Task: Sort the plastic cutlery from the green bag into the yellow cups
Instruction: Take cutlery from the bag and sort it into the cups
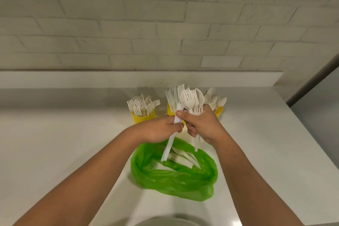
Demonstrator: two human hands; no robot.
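the right hand (205, 124) is closed around a bunch of white forks and spoons (191, 101), heads up, and the left hand (159, 130) pinches one white knife (169, 143) that hangs down over the open green bag (176, 176). more cutlery lies inside the bag on the white counter (64, 143). behind the hands stand three yellow cups: the left cup (144, 116) holds forks, the middle cup (171, 110) knives, the right cup (219, 111) spoons.

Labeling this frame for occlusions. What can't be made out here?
Head view only:
- Middle yellow cup: mostly hidden behind both hands; its contents blend with the bundle held in front.
- Right yellow cup: only a sliver shows past the right hand.
- Bundle in the right hand: piece count unclear, handles covered by fingers.
- Green bag: folds hide how much cutlery remains.
- Left hand: pinched piece's working end hidden, type unsure.
- Grey object: cut off by the bottom edge.
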